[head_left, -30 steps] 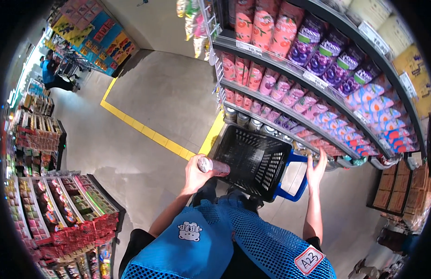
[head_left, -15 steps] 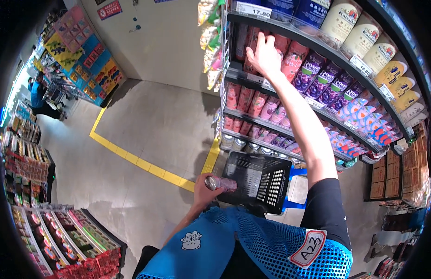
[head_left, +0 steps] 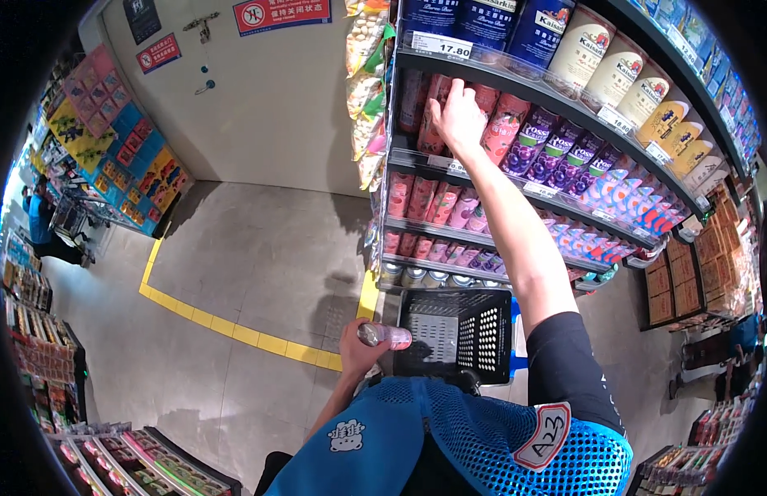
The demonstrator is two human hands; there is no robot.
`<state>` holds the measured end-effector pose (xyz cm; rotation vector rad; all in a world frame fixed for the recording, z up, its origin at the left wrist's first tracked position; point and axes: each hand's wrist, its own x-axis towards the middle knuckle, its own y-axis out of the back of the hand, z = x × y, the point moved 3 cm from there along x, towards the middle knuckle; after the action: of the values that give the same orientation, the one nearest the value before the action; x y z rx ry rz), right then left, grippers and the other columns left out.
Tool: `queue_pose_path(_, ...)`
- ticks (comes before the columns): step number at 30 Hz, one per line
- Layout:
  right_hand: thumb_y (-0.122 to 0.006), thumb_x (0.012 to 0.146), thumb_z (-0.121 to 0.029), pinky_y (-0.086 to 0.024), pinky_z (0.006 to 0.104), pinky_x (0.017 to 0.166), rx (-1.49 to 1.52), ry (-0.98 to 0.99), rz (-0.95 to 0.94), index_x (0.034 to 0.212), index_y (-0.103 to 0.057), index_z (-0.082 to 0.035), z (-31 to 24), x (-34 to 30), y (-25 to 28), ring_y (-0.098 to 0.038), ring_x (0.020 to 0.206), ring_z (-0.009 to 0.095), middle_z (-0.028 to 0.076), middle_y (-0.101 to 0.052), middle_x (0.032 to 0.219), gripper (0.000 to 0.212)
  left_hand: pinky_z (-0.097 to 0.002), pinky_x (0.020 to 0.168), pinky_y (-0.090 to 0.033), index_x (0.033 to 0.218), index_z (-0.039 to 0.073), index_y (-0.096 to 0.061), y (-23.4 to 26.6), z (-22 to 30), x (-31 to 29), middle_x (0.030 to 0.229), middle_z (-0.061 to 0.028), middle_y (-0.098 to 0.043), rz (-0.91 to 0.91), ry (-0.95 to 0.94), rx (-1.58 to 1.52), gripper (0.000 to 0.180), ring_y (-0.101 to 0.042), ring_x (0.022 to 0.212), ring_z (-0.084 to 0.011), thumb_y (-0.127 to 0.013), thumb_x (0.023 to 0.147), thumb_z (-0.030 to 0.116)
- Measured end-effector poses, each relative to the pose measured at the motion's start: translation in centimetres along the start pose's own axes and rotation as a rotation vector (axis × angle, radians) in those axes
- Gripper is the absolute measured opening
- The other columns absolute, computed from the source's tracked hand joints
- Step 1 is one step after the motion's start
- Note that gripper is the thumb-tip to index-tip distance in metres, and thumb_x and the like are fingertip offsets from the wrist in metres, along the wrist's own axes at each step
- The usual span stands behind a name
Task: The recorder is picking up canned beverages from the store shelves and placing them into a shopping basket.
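Note:
My right hand (head_left: 461, 124) reaches into an upper shelf of drink cans, thumb and fingers set around a tall pink can; its fingertips are partly hidden. Similar pink-red cans (head_left: 506, 131) stand on both sides of it. Low in front of my body, my left hand (head_left: 360, 347) is wrapped around a pinkish can (head_left: 395, 336), tilted almost level, its silver end toward the hand. That can's far end lies at the left edge of a black perforated shopping basket (head_left: 485, 335).
Purple grape-printed cans (head_left: 549, 145) line the same shelf, with large blue and cream cans (head_left: 587, 50) above. Packaged snacks (head_left: 367, 107) hang at the rack's left end. Cartons (head_left: 673, 285) are stacked right. Yellow floor tape (head_left: 234, 331) runs ahead of a wall door (head_left: 259, 116).
The view has shifted, so the shelf sits slightly lower and more leftward and more of the door shows. My right hand stays among the pink cans; my left still holds its can beside the basket.

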<state>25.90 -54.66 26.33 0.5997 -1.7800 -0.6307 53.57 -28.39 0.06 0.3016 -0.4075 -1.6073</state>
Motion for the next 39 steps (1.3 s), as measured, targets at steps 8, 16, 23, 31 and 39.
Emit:
queue_pose_path(8, -0.08, 0.066, -0.03, -0.045, 0.04, 0.082, 0.052, 0.192, 0.358, 0.11, -0.055, -0.007, 0.7, -1.7, 2.2, -0.051, 0.1, 0.031, 0.015, -0.048, 0.109, 0.056, -0.0412, 0.082, -0.047, 0.103, 0.006, -0.058, 0.2, 0.4, 0.4, 0.097, -0.0138, -0.06, 0.001, -0.019, -0.018, 0.056, -0.058, 0.094, -0.0325, -0.083, 0.053, 0.016)
queue_pose_path(16, -0.082, 0.065, -0.033, -0.047, 0.0422, 0.087, 0.262, 0.173, 0.41, 0.112, -0.048, 0.004, 0.7, -2.3, 1.4, -0.056, 0.103, 0.037, 0.022, -0.051, 0.117, 0.069, -0.041, 0.081, -0.047, 0.103, 0.005, -0.058, 0.1, 0.2, 0.1, 0.096, -0.014, -0.06, -0.034, -0.007, -0.035, 0.056, -0.059, 0.092, -0.0322, -0.083, 0.054, 0.016)
queue_pose_path(23, -0.08, 0.068, -0.026, -0.046, 0.0412, 0.091, 0.339, 0.274, 0.267, 0.13, -0.045, -0.002, -0.3, -3.1, 2.9, -0.054, 0.107, 0.034, 0.019, -0.052, 0.117, 0.075, -0.0395, 0.081, -0.048, 0.107, 0.005, -0.056, 0.7, -0.4, -0.9, 0.1, -0.0144, -0.061, -0.037, 0.075, -0.064, 0.059, -0.06, 0.094, -0.0306, -0.084, 0.056, 0.018)
queue_pose_path(31, -0.08, 0.067, -0.02, -0.048, 0.0393, 0.091, 0.409, 0.578, 0.303, 0.124, -0.055, -0.005, -0.7, -6.2, 7.3, -0.055, 0.107, 0.031, 0.015, -0.055, 0.116, 0.064, -0.0395, 0.082, -0.048, 0.107, 0.003, -0.056, 0.2, -1.3, -2.1, 0.099, -0.0142, -0.061, -0.069, 0.118, -0.03, 0.059, -0.06, 0.094, -0.0299, -0.085, 0.058, 0.02)
queue_pose_path(39, -0.084, 0.065, -0.019, -0.046, 0.0354, 0.092, 0.551, 0.37, 0.174, 0.129, -0.05, -0.001, 4.2, -14.1, 16.8, -0.056, 0.107, 0.026, 0.014, -0.056, 0.117, 0.075, -0.0403, 0.082, -0.048, 0.107, 0.005, -0.056, -3.6, -0.3, -1.5, 0.1, -0.0148, -0.059, -0.076, 0.039, 0.076, 0.057, -0.058, 0.096, -0.0329, -0.082, 0.058, 0.018)
